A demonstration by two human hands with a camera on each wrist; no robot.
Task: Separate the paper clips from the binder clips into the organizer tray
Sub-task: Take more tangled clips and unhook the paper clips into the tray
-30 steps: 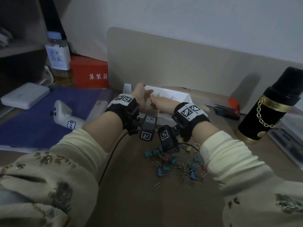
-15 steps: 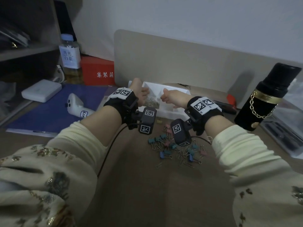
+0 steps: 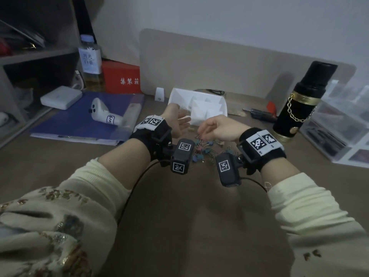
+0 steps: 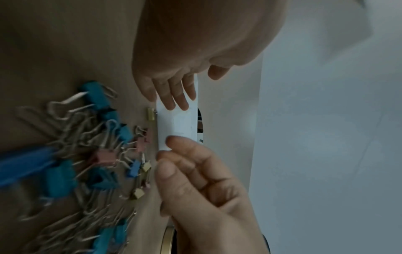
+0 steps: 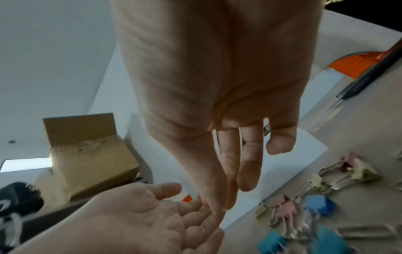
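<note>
The white organizer tray (image 3: 209, 102) stands at the back of the desk, with a small heap of paper clips (image 3: 184, 111) in its left compartment. In front of it lies a mixed pile of coloured binder clips and wire paper clips (image 3: 203, 149), also seen in the wrist views (image 4: 104, 154) (image 5: 315, 211). My left hand (image 3: 183, 121) is open, palm turned up, just left of the pile and in front of the tray (image 4: 176, 123). My right hand (image 3: 201, 131) hovers over the pile's far edge with fingers (image 5: 245, 168) stretched out, holding nothing.
A black flask (image 3: 299, 104) with a gold chain stands at the right, with a dark knife (image 3: 261, 115) beside it. A white controller (image 3: 103, 114) lies on a blue folder (image 3: 69, 120) at the left. Behind are a bottle (image 3: 90, 62) and a red box (image 3: 121, 76).
Both hands have pulled back from above the tray toward the pile. The left palm has turned up and opened; the right hand's fingers have dropped toward the clips.
</note>
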